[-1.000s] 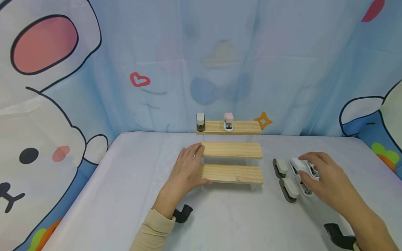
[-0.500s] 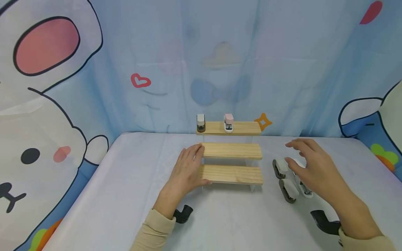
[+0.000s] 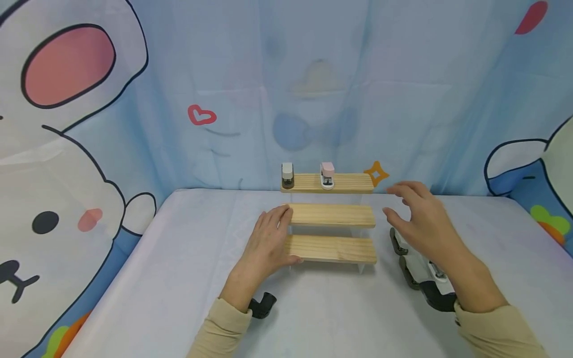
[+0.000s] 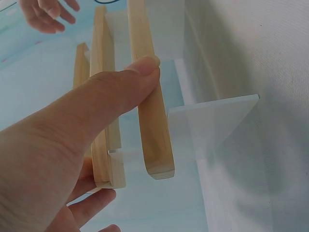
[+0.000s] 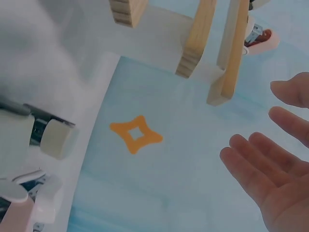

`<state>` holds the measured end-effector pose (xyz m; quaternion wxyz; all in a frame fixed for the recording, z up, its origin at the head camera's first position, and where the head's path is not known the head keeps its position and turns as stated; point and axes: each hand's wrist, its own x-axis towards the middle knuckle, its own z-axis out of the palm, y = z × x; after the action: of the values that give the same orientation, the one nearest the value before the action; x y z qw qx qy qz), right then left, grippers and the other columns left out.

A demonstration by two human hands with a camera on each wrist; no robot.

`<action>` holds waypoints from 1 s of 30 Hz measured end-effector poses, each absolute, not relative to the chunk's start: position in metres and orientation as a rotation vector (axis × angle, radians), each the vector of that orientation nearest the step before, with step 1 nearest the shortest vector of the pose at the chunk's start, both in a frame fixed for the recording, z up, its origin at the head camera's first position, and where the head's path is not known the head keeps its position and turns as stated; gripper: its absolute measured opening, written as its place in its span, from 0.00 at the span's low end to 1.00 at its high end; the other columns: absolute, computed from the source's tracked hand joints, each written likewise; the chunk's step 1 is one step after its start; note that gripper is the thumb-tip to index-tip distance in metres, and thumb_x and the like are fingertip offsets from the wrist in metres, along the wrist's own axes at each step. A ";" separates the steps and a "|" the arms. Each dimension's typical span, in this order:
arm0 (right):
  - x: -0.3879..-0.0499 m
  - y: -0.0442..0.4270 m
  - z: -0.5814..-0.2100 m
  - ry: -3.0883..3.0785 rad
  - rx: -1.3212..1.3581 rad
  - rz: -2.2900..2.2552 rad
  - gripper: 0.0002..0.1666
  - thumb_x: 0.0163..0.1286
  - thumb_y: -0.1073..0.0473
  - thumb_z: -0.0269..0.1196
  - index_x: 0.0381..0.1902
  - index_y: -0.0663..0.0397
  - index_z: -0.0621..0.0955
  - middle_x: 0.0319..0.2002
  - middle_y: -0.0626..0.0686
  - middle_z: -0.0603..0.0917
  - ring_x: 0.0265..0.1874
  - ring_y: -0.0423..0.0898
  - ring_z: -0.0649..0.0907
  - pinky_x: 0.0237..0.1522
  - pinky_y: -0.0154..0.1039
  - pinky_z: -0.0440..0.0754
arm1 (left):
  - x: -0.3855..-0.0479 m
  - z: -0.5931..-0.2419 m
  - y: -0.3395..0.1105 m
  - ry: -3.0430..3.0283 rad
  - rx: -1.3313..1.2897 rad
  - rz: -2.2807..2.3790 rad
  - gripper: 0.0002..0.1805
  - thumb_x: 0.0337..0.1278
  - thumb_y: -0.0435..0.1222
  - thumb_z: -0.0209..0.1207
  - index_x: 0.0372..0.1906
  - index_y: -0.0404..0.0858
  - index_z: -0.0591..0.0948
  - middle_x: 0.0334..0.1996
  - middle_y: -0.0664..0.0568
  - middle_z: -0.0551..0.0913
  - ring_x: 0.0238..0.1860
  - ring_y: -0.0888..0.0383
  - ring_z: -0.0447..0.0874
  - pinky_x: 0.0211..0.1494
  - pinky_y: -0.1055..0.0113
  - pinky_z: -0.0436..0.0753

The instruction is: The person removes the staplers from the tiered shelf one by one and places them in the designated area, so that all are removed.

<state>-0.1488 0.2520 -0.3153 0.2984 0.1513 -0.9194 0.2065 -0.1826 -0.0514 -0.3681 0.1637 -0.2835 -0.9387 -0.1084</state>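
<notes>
Head view, my left hand [image 3: 266, 238] is gripping the wooden shelf [image 3: 331, 215], my right hand [image 3: 423, 221] is hovering, spread wide, near a white stapler [image 3: 416, 269].

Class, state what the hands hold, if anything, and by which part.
The left hand grips the wooden stand by the left ends of its lower two boards; the right hand holds nothing.

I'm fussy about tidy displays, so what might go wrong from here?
1. The left hand grips the left end of the rack; a tug could jolt the white stapler, which stands at the left end of the top step.
2. Below the right hand, the black bracket overlaps the table staplers in the head view; if it is low enough, it might knock them.
</notes>
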 end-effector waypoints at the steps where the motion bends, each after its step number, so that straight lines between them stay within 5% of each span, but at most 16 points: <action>1: -0.150 0.251 -0.315 -2.437 0.410 0.552 0.24 0.59 0.70 0.69 0.54 0.65 0.78 0.57 0.67 0.76 0.44 0.63 0.80 0.40 0.61 0.82 | -0.183 -0.368 -0.051 -2.677 -0.809 -0.308 0.60 0.32 0.56 0.79 0.71 0.33 0.64 0.71 0.45 0.65 0.72 0.47 0.65 0.77 0.49 0.64; 11: -0.164 0.235 -0.309 -2.454 0.443 0.604 0.24 0.61 0.69 0.69 0.56 0.65 0.78 0.58 0.67 0.75 0.57 0.65 0.76 0.49 0.63 0.78 | -0.182 -0.368 -0.051 -2.688 -0.804 -0.312 0.60 0.32 0.55 0.79 0.72 0.33 0.64 0.71 0.45 0.65 0.72 0.48 0.65 0.77 0.49 0.64; 30: -0.194 0.201 -0.294 -2.473 0.564 0.624 0.28 0.66 0.64 0.66 0.62 0.66 0.73 0.60 0.67 0.73 0.56 0.62 0.76 0.48 0.61 0.78 | -0.183 -0.368 -0.051 -2.694 -0.797 -0.305 0.60 0.32 0.56 0.79 0.72 0.34 0.64 0.71 0.46 0.65 0.72 0.49 0.65 0.78 0.50 0.63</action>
<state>-0.1941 0.2010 -0.2940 0.2618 0.2084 -0.9137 0.2305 -0.1826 -0.0510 -0.3682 0.1571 -0.2787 -0.9414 -0.1065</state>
